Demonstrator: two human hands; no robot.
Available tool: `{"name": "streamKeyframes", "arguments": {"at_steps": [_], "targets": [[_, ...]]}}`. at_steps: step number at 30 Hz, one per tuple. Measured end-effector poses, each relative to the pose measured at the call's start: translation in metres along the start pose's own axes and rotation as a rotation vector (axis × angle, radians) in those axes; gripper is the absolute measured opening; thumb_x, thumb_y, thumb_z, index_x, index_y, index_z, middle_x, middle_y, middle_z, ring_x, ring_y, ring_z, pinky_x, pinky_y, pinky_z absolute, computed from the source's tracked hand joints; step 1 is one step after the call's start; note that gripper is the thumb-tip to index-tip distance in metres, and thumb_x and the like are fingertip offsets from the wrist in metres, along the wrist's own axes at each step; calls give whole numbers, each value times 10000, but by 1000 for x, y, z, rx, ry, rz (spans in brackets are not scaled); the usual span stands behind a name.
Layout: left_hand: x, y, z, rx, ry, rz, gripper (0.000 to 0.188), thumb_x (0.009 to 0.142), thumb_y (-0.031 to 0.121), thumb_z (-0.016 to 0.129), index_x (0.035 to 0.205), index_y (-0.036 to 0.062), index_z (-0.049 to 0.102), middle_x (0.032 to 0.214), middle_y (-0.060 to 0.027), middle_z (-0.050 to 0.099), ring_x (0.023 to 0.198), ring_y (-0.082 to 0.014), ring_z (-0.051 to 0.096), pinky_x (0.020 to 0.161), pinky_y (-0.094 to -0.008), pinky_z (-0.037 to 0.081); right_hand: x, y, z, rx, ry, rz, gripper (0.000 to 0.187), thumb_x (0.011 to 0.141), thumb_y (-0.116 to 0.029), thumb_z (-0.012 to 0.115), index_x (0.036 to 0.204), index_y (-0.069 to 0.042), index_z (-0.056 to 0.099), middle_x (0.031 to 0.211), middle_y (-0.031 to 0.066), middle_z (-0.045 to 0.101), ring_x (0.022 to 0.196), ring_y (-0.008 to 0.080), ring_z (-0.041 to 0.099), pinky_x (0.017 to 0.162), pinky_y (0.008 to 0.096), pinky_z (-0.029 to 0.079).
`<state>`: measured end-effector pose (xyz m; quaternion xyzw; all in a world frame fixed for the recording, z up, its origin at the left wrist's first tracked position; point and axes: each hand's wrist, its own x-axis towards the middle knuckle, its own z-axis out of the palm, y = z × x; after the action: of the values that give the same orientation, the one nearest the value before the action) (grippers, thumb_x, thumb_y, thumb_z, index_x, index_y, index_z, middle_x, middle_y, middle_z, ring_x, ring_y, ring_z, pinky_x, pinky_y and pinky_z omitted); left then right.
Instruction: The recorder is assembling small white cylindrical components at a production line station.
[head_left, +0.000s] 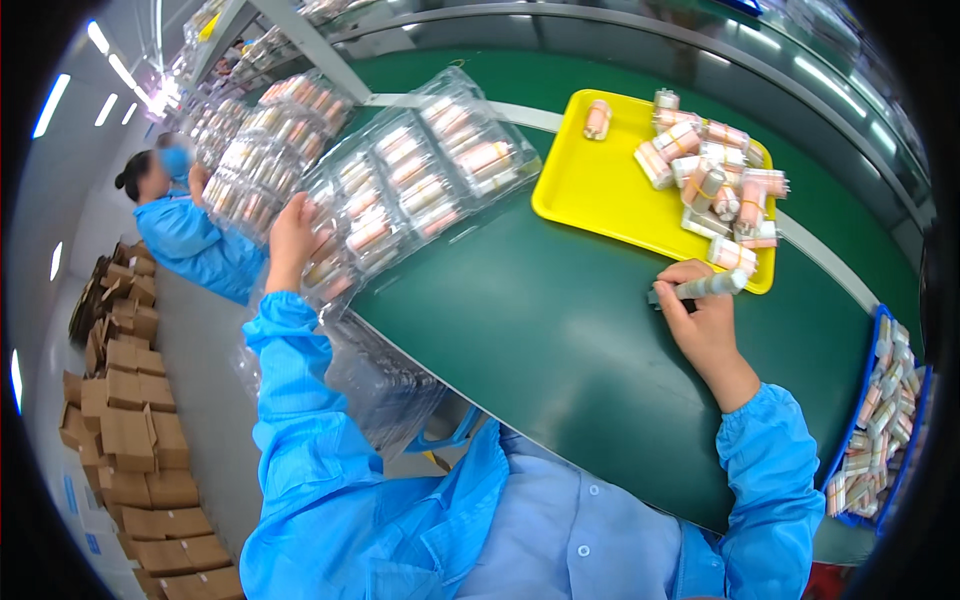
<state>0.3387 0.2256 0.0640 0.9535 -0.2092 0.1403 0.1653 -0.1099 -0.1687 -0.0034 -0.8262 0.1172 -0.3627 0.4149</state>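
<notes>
Clear tray [522,162]: at left of scene, tilted, reaching across left edge of green table [480,310]; contact with tabletop not possible to confirm. Loaded in separate cells with pink and white bundles [370,232], some with visible yellow bands. Held at left side by left hand [291,243], with fingers closed on the rim and partly hidden.

Judged light in itself, weighted mainly by contents; thin, springy, likely to bow if carried from one side only. Smooth and probably slippery, prone to creasing or cracking at the rim under a hard pinch. Best taken by opposite rims, kept level, with pressure kept off the cells. For bundles, firm but probably able to roll or shift; best gripped around the middle.

In right hand [703,325], near right: pale rod [712,284], pinched between thumb and fingers; exact kind not clear. Just beyond: yellow tray [585,180], with bundles heaped mostly at right and one apart at far left.

At near right, blue bin [924,395], filled with similar pieces. At far left, loaded stacks [250,165] beside co-worker [205,235]; farther out, cartons [130,430] along the floor.
</notes>
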Motion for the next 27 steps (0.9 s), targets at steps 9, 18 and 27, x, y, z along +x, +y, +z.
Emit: {"name": "streamKeyframes", "arguments": {"at_steps": [9, 18, 27], "targets": [[-15, 227, 22, -294, 63, 436, 274, 977, 125, 551, 1209, 54, 679, 1172, -206, 701, 1123, -391, 653, 943, -440, 519, -1, 2, -3, -21, -36, 45, 122, 877, -114, 756, 923, -39, 671, 854, 78, 689, 692, 193, 639, 631, 315, 513], [-5, 406, 166, -189, -35, 479, 332, 1014, 304, 545, 1055, -25, 552, 1074, -251, 623, 960, -451, 662, 806, -524, 551, 3, -3, -2, 24, -41, 65, 133, 871, -127, 762, 925, -46, 671, 845, 91, 687, 711, 217, 655, 648, 334, 525], [-110, 374, 55, -595, -225, 644, 378, 809, 165, 784, 1127, 18, 641, 995, -126, 661, 883, -228, 653, 788, -336, 537, 2, 0, -12, 119, 57, 128, 105, 870, -113, 745, 895, -31, 684, 834, 86, 680, 743, 215, 653, 678, 332, 504]]}}
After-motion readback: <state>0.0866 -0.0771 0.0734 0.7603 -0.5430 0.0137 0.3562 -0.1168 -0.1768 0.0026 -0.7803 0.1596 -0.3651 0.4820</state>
